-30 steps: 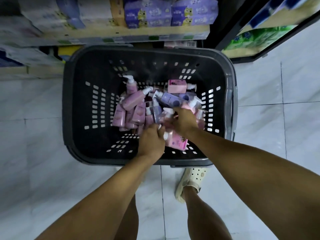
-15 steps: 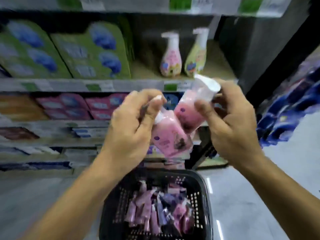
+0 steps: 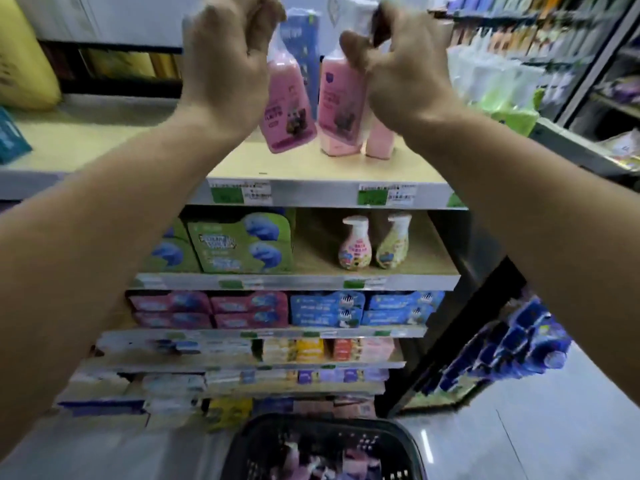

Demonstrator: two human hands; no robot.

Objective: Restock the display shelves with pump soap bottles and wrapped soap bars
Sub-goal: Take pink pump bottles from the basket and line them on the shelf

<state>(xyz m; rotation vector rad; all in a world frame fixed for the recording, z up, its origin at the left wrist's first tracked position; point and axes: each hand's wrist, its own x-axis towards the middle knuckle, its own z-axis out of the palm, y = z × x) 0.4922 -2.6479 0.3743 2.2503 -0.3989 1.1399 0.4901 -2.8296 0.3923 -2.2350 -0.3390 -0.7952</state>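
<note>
Both arms are raised to the top shelf [image 3: 311, 168]. My left hand [image 3: 225, 60] grips the top of a pink pump soap bottle [image 3: 285, 105], which hangs tilted just above the shelf board. My right hand [image 3: 398, 67] grips the pump of a second pink bottle [image 3: 337, 109], whose base is at the shelf surface. A third pink bottle [image 3: 381, 140] stands behind it, partly hidden by my right wrist. Far below, the black basket [image 3: 277, 434] holds several more pink and purple bottles.
A blue box [image 3: 304, 46] stands behind the held bottles. The shelf below carries two pump bottles [image 3: 356, 244] and green packs [image 3: 242, 244]. Lower shelves hold wrapped soap bars [image 3: 294, 349]. A yellow bag [image 3: 24, 57] lies at the far left. Another rack [image 3: 519, 64] stands right.
Both hands have risen from in front of the middle shelves up to the top shelf, each carrying its pink bottle. One second ago they were picking bottles out of the basket.
</note>
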